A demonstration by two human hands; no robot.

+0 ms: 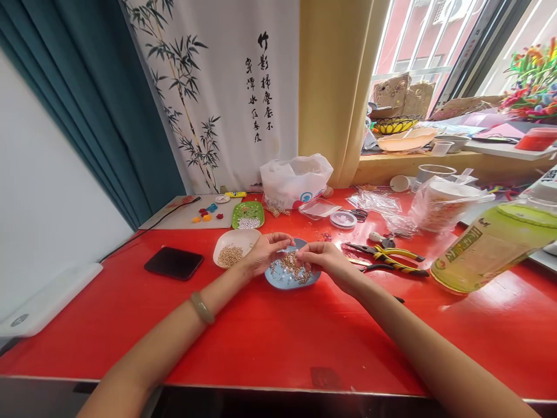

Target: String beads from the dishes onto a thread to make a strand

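Note:
A blue dish of small gold beads sits on the red table, in the middle. Both my hands hover just above it. My left hand is curled in a pinch at the dish's left rim, its wrist wearing a green bangle. My right hand pinches at the dish's right rim, fingertips facing the left hand. Between the two pinches a beaded piece too small to make out seems to hang over the dish.
A white dish of gold beads and a green dish of white beads lie left and behind. A black phone is further left. Yellow-handled pliers lie right of my hand, a large green bottle beyond, a white bag behind.

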